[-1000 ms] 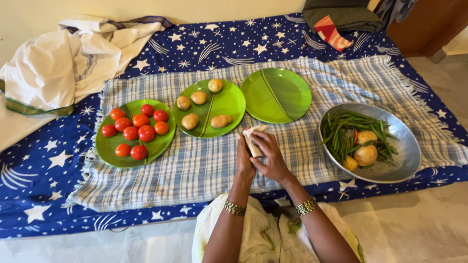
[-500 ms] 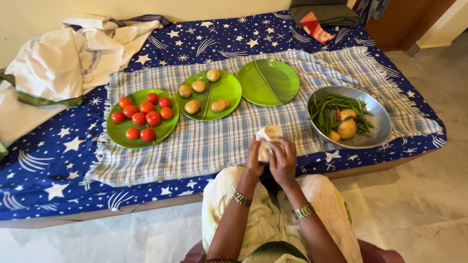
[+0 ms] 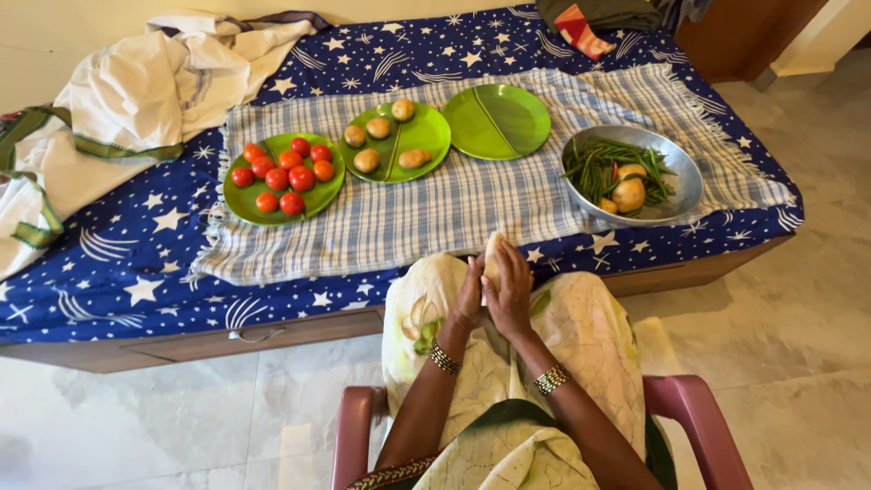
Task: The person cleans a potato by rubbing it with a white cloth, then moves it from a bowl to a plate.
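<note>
hands: both are meeting over the lap, just off the near edge of the bed (image 3: 118, 272). The left hand (image 3: 470, 299) and right hand (image 3: 510, 292) are curling around a pale cloth (image 3: 492, 252), pressing it from both sides, so neither one is open.
what's inside: can't really tell if anything is sitting in the cloth, the fingers are covering most of it.
cloth position: it's sticking up above the fingertips, hanging over the patterned lap, near the checked blue-and-white towel (image 3: 454, 209) but not touching it.
plates: three green ones are lining up on the towel. The left plate (image 3: 243, 201) is carrying red tomatoes (image 3: 281, 171), the middle plate (image 3: 426, 145) is carrying five potatoes (image 3: 366, 161), and the right plate (image 3: 499, 121) is lying just beside it.
bowl: a steel bowl (image 3: 682, 186) is sitting at the right end of the towel, holding green beans (image 3: 590, 168) and a few more potatoes.
bedding: a star-print blue sheet is covering the bed, with a white bundle of fabric (image 3: 118, 100) bunching up at the far left.
seat: the person is sitting on a maroon plastic chair (image 3: 699, 422) on the tiled floor.
</note>
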